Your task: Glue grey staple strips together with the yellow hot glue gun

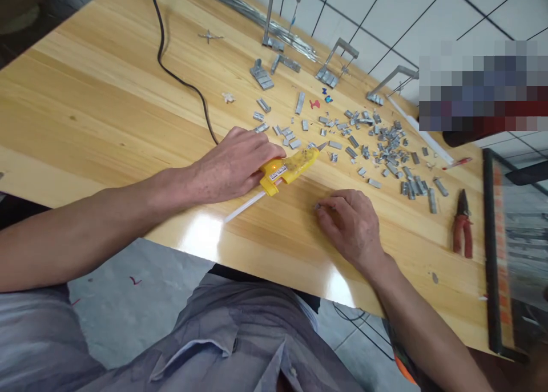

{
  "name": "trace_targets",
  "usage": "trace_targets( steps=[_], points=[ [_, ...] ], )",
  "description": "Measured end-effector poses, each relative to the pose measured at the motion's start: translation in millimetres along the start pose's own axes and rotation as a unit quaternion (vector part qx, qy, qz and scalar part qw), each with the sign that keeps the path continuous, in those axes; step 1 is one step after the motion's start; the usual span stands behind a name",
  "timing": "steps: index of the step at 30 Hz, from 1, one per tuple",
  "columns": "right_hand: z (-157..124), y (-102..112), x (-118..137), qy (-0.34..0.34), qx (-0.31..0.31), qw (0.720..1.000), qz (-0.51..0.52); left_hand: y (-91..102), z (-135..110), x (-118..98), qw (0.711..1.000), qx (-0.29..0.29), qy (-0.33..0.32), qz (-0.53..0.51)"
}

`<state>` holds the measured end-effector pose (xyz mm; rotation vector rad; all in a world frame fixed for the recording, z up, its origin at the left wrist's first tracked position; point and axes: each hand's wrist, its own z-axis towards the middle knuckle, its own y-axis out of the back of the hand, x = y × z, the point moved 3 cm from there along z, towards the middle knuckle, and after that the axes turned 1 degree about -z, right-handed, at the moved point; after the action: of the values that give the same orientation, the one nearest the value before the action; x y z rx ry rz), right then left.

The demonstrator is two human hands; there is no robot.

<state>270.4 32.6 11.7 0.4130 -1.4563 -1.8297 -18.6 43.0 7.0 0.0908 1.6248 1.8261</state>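
The left hand [242, 162] wraps around one yellow glue gun [297, 165] over the bench [107, 106]; the right hand [353, 221] pinches one small metallic piece [317, 206]. Beyond stand three metal frames [347, 47].

A single head view, peering forward and steeply down from above the near side of the wooden table [107, 95], and it's rolled: the table's edges slant down to the right! It's close, with left hand [246, 158] and right hand [353, 218] large over the table, the wearer's lap [257, 335] on its near side, tiled wall [385, 27] beyond it.
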Motion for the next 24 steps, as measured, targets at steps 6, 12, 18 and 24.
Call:
trace_targets(
  steps=[6, 12, 18, 24],
  points=[
    [3, 9, -3, -0.016, -0.071, 0.996, 0.055, 1.1, -1, -7, 0.998, 0.017, -0.045, -0.028],
    [2, 7, -8, -0.067, -0.077, 0.990, 0.096, -5.4, -7, -13, 0.993, 0.076, -0.082, -0.026],
    [1, 11, -8, -0.052, -0.094, 0.990, 0.087, -13.7, -9, -15, 0.993, 0.073, -0.089, -0.021],
    [0, 3, -3, 0.007, -0.055, 0.998, -0.013, -8.0, -7, -15, 0.992, 0.080, -0.089, -0.026]
  ],
)
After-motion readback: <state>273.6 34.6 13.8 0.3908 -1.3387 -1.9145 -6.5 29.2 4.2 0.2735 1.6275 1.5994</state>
